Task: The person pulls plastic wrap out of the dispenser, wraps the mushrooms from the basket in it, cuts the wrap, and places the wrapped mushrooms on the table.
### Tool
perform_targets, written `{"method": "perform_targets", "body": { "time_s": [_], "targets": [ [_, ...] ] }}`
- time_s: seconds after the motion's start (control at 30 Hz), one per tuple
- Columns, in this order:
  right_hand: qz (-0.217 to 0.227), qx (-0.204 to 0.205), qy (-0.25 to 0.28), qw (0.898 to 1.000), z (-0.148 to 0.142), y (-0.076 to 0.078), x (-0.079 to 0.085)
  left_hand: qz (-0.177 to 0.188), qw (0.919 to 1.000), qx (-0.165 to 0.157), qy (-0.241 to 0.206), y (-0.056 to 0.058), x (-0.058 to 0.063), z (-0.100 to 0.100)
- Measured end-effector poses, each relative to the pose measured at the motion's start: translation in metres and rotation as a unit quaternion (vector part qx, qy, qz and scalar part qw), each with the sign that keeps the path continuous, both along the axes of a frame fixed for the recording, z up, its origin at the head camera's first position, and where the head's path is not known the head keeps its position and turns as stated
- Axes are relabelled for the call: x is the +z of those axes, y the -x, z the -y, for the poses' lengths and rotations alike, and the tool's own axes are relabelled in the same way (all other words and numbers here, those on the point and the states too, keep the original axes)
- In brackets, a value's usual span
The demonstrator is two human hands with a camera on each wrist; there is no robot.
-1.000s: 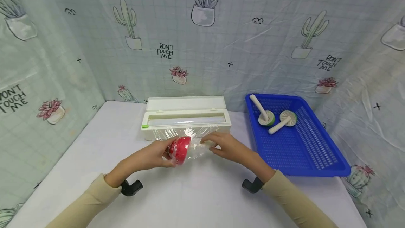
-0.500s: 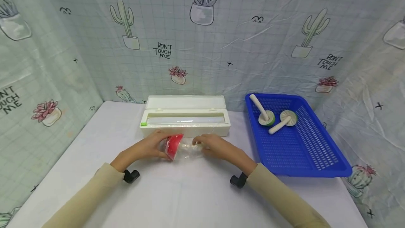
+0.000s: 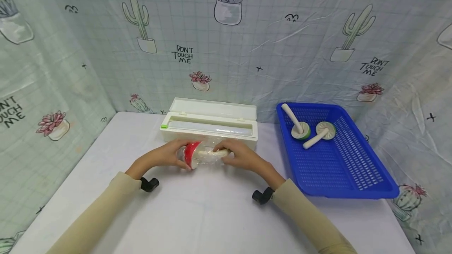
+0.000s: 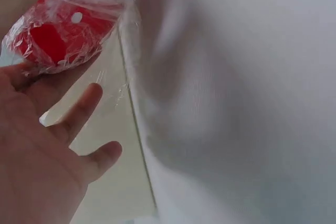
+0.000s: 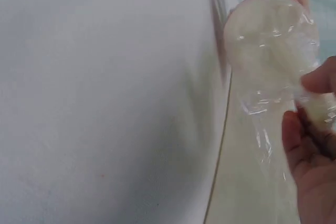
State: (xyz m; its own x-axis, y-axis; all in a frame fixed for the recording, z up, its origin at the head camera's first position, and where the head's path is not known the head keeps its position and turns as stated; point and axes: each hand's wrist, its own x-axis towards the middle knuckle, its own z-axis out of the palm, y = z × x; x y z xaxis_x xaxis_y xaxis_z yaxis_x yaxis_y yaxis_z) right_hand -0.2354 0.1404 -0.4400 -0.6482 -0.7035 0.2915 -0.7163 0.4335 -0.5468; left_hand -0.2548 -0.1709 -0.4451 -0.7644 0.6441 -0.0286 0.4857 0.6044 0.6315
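Observation:
A toy mushroom with a white-dotted red cap (image 3: 189, 154) and a pale stem (image 3: 219, 153) lies sideways between the two hands, in front of the cling film dispenser (image 3: 212, 133). Clear cling film (image 5: 273, 61) is wrapped loosely over it. My left hand (image 3: 165, 154) holds the film-covered cap from the left; in the left wrist view two of its fingers stand free of the cap. My right hand (image 3: 241, 156) pinches the film-covered stem end, with gathered film between thumb and fingers in the right wrist view. The dispenser's lid stands up, and a film roll shows inside.
A blue plastic basket (image 3: 386, 181) stands at the right. Two toy mushrooms with green caps lie in its back part, one on the left (image 3: 299, 128) and one beside it (image 3: 325, 131). Patterned cloth (image 3: 226, 58) surrounds the white table (image 3: 197, 214) behind and at the sides.
Both hands have moved the mushroom slightly left and toward the dispenser. The right fingers have closed round the stem end and its film. The dispenser has turned slightly.

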Motion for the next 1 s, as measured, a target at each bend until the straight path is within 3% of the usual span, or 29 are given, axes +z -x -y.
{"method": "perform_targets", "body": {
  "time_s": [0.1, 0.23, 0.37, 0.47, 0.57, 0.67, 0.73, 0.8, 0.9, 1.0],
  "targets": [
    [-0.026, 0.013, 0.046, 0.999, -0.001, -0.008, 0.007, 0.009, 0.9996, 0.021, -0.016, -0.016, 0.01, 0.002],
    [-0.013, 0.038, 0.121, 0.992, -0.001, -0.018, 0.026, 0.007, 0.9959, 0.034, -0.083, -0.035, 0.03, 0.005],
    [-0.006, 0.055, 0.186, 0.981, 0.002, -0.02, 0.058, 0.025, 0.9831, 0.052, -0.174, -0.041, 0.057, 0.007],
    [-0.016, 0.049, 0.195, 0.979, 0.005, -0.017, 0.08, 0.027, 0.9746, 0.052, -0.216, -0.04, 0.076, 0.008],
    [-0.026, 0.036, 0.173, 0.984, 0.008, -0.008, 0.098, 0.003, 0.9785, 0.037, -0.203, -0.036, 0.092, 0.009],
    [-0.045, 0.013, 0.129, 0.991, 0.008, 0.0, 0.114, -0.017, 0.9865, 0.039, -0.158, -0.031, 0.105, 0.006],
    [-0.056, 0.003, 0.099, 0.993, 0.007, 0.005, 0.123, -0.019, 0.9891, 0.055, -0.135, -0.029, 0.112, 0.002],
    [-0.064, 0.001, 0.077, 0.995, 0.007, 0.008, 0.131, -0.017, 0.9873, 0.092, -0.128, -0.028, 0.118, -0.003],
    [-0.068, -0.001, 0.07, 0.995, 0.009, 0.013, 0.141, -0.016, 0.9746, 0.159, -0.157, -0.025, 0.125, -0.012],
    [-0.075, -0.012, 0.078, 0.994, 0.011, 0.016, 0.147, -0.015, 0.95, 0.215, -0.226, -0.022, 0.129, -0.019]
  ]
}}
